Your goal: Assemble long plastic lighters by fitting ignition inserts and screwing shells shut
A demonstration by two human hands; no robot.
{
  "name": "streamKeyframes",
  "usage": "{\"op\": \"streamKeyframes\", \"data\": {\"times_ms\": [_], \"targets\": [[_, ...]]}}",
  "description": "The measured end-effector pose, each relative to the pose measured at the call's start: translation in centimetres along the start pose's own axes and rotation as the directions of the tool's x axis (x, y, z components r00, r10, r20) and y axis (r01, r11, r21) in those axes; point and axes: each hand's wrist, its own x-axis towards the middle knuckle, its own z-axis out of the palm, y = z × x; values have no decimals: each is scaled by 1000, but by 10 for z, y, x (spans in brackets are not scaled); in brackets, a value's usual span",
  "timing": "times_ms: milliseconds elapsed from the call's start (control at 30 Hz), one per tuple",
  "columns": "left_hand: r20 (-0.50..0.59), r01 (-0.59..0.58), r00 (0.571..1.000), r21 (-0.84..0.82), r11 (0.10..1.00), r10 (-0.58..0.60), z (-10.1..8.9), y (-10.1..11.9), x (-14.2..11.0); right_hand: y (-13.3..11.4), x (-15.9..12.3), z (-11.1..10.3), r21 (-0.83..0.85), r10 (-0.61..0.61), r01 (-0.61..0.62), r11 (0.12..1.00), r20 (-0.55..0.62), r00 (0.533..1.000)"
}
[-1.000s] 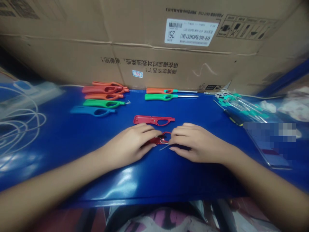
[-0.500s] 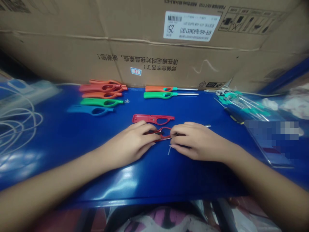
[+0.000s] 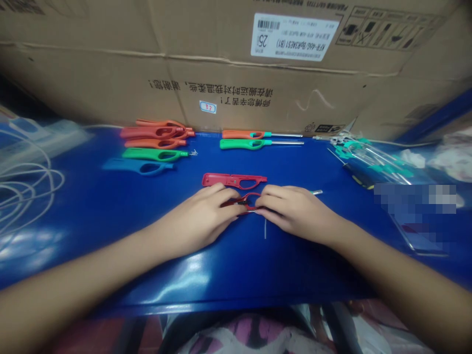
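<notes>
Both hands grip a red lighter casing half [image 3: 252, 195] with an open trigger loop, low over the blue table. My left hand [image 3: 208, 214] is closed on its handle end, fingers and thumb pinching the edges. On the neck side, my right hand [image 3: 295, 211] is closed, with its fingertips at the loop and a thin wire. A metal tube end [image 3: 317, 192] sticks out beyond the right hand; the rest of it is hidden. A thin pale strip [image 3: 265, 229] hangs or lies just below the right fingertips. Behind the hands lies another red casing half [image 3: 234, 181], inner side up.
Several orange, green and blue lighter casings [image 3: 155, 155] lie at back left. Two lighters with metal tubes [image 3: 245, 144] rest by the cardboard box [image 3: 121, 78]. Teal-ended tubes [image 3: 383, 160], a screwdriver [image 3: 357, 177] and a phone-like slab [image 3: 416, 236] lie right; white cable [image 3: 47, 182] coils left.
My right hand has shifted slightly left, its fingertips closer to my left hand. The thin pale strip has swung from slanted to nearly upright. My left hand has stayed almost still.
</notes>
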Motion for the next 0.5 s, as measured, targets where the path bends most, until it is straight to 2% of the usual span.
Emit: {"op": "streamKeyframes", "data": {"times_ms": [200,400,500], "targets": [[0,-4,1000,7,1000,4,2,-1,1,4,0,2,5,-11,11,1000,-13,1000],[3,-12,1000,13,1000,12,2,-2,2,3,0,-3,-227,-171,181,957,62,983],[4,-16,1000,17,1000,16,2,-2,1,2,0,-3,-228,-196,209,951,77,978]]}}
